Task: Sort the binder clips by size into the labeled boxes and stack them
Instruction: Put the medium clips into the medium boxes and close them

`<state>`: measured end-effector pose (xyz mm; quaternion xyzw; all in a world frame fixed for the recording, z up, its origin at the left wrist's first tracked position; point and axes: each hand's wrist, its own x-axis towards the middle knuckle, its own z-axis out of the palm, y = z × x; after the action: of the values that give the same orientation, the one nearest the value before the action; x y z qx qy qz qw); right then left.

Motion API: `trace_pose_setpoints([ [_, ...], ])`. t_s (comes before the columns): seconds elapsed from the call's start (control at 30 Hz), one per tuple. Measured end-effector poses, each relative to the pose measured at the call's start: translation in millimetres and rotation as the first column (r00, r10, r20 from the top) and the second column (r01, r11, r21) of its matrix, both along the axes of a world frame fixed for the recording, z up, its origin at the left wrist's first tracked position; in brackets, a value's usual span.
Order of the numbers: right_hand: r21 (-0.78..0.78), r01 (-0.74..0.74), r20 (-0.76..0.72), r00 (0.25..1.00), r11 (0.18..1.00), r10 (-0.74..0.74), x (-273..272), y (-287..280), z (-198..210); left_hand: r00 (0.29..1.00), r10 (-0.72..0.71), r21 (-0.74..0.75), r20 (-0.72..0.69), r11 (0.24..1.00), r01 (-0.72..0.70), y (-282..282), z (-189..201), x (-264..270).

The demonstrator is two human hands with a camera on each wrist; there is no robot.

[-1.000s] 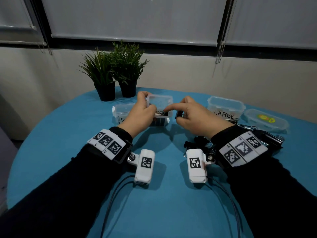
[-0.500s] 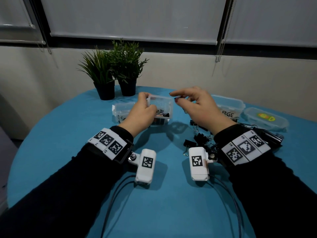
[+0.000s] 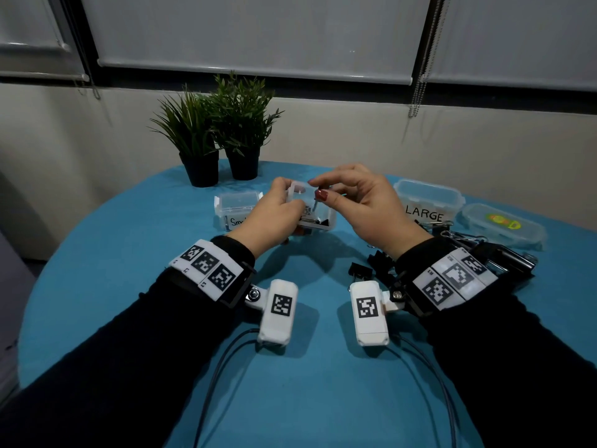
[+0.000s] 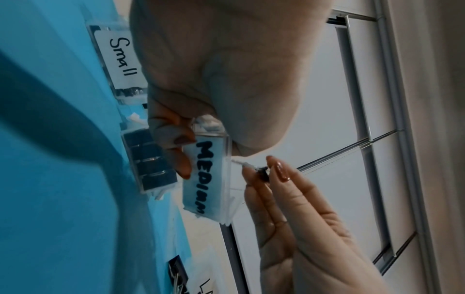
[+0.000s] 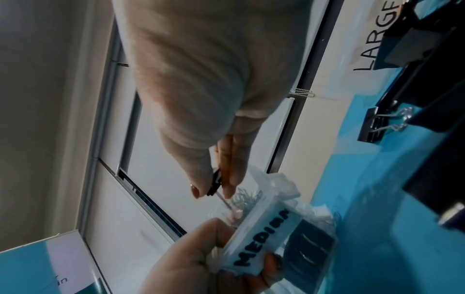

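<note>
I see my left hand [image 3: 274, 215] gripping the clear Medium box [image 4: 208, 179], black clips stacked inside. My right hand's [image 3: 365, 205] fingers [image 5: 231, 179] pinch a small black binder clip [image 5: 216, 182], wire handle pointing into the box.

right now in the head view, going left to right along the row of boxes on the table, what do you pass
Small box → left hand → Medium box → right hand, pinching a binder clip over that box → LARGE box → lidded box with a sticker.
</note>
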<state>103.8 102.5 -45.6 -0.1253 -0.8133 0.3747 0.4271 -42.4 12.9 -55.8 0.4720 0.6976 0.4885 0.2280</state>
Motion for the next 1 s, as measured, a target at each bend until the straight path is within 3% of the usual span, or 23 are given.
trace_pose_setpoints([
  [0.07,0.033,0.018,0.007,1.000,0.999,-0.018,0.9,2.8,-1.9,1.000,-0.004,0.000,-0.008,1.000,0.004,-0.7,0.7,1.2],
  [0.2,0.285,0.143,0.105,0.978,0.948,-0.179,6.3,10.2,-2.2,1.000,0.004,0.006,0.002,1.000,-0.004,-0.7,-0.2,0.1],
  [0.43,0.439,0.189,0.142,0.951,0.878,-0.276,6.5,15.0,-1.9,0.999,0.007,0.012,0.048,1.000,-0.008,1.7,-2.8,-0.1],
  [0.63,0.430,0.198,0.408,0.828,0.881,-0.385,7.6,19.8,-6.3,0.999,-0.024,0.032,0.029,0.999,0.023,2.0,-3.8,-0.3],
  [1.0,0.466,0.174,0.501,0.756,0.867,-0.421,10.2,4.2,4.4,0.999,-0.019,0.031,-0.047,0.999,0.021,1.3,-0.6,2.0],
])
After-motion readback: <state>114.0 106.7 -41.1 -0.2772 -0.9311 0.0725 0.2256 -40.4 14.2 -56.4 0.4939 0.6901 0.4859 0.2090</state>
